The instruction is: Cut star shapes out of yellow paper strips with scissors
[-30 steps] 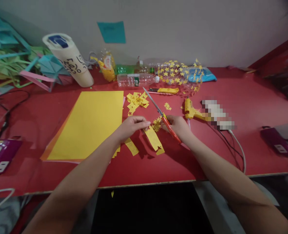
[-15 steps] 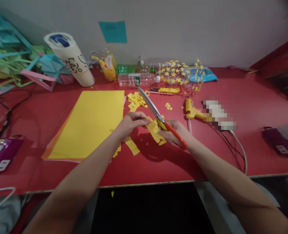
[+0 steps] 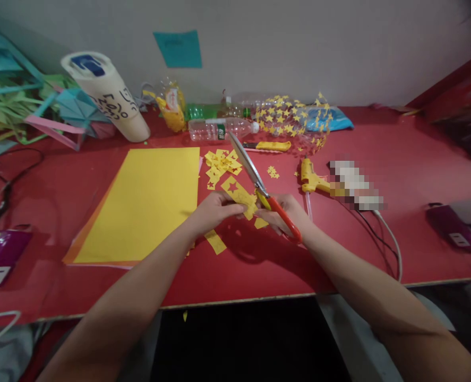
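Between thumb and fingers, my left hand (image 3: 216,211) pinches a yellow paper strip (image 3: 235,187) that has a star-shaped hole near its upper end. My right hand (image 3: 289,211) is closed on red-handled scissors (image 3: 251,168), whose blades point up and away to the left, apparently together. Its fingertips are close to the strip's lower end; whether they grip it too I cannot tell. Below my left hand another yellow strip (image 3: 216,242) lies on the table. A pile of yellow scraps with star cutouts (image 3: 222,163) lies beyond the hands, and small yellow stars (image 3: 273,172) lie to its right.
Yellow sheets (image 3: 151,204) lie stacked at left on the red table (image 3: 362,254). A box cutter (image 3: 273,146), clear bottle (image 3: 221,129) and star-covered bottle (image 3: 279,114) line the back. A glue gun (image 3: 310,178) sits at right, a white roll (image 3: 111,95) at back left.
The yellow strip has turned and shifted up to the left, so its star hole now shows above my left hand. The scissors stay in my right hand. The view has shifted slightly.
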Tool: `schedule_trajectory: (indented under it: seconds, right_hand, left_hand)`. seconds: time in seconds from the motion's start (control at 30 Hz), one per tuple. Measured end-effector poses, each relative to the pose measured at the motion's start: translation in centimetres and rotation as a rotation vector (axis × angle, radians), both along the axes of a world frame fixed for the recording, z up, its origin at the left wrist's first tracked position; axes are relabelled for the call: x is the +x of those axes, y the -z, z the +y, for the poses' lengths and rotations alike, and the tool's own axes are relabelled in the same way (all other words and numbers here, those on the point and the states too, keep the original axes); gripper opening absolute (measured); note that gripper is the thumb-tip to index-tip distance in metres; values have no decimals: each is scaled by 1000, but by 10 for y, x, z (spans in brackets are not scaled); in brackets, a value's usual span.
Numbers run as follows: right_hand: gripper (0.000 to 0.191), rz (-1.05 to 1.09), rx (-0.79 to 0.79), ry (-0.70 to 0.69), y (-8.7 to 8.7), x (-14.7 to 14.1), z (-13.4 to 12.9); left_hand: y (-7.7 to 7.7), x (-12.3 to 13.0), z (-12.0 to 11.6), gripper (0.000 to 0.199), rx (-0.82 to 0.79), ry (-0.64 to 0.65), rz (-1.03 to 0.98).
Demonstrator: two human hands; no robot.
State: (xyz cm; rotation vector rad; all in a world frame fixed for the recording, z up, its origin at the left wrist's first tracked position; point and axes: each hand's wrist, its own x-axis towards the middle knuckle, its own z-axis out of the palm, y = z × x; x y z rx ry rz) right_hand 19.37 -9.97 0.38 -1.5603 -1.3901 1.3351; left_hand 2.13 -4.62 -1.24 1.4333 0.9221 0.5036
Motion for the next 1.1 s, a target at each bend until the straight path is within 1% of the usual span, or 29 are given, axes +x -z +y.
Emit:
schedule_trajectory:
  seconds: [0.07, 0.13, 0.2, 0.23, 0.27, 0.3, 0.37, 0.47, 0.53, 0.63, 0.73, 0.8, 1.0, 1.1]
  right_hand:
    - [22, 0, -15, 18, 0, 0, 0]
    - [24, -4, -10, 19, 1, 0, 0]
    - [27, -26, 29, 21, 2, 1, -1]
    - [29, -41, 63, 28, 2, 2, -1]
    - [32, -55, 100, 37, 3, 3, -1]
    - [35, -66, 135, 45, 3, 3, -1]
    - [39, -83, 186, 34, 3, 5, -1]
    - [43, -147, 196, -47, 6, 7, 0]
    - [45, -232, 193, -111, 9, 8, 1]
    - [48, -363, 164, -187, 13, 9, 3]
    - [50, -434, 119, -231, 15, 10, 3]
    - [52, -450, 116, -249, 15, 9, 3]
    - [52, -360, 145, -266, 14, 8, 1]
    - [50, -321, 124, -272, 14, 8, 0]
  left_hand:
    - [0, -3, 1, 15, 4, -1, 2]
    - [-1, -5, 0, 16, -11, 38, 19]
    - [-3, -5, -1, 17, -1, 85, 10]
    - [-3, -5, -1, 17, 22, 84, -9]
    - [-3, -5, 0, 16, 53, 52, -39]
    - [-2, -5, 2, 14, 91, -16, -80]
    - [1, -6, 8, 12, 135, -246, -183]
    - [6, -8, 17, 17, 118, -550, -333]
    - [6, -9, 21, 18, 104, -679, -398]
    - [4, -11, 25, 19, 147, -794, -463]
    - [3, -12, 25, 17, 194, -826, -480]
    - [3, -12, 23, 16, 218, -813, -474]
    - [8, -10, 19, 15, 334, -667, -450]
    - [10, -10, 19, 15, 365, -637, -468]
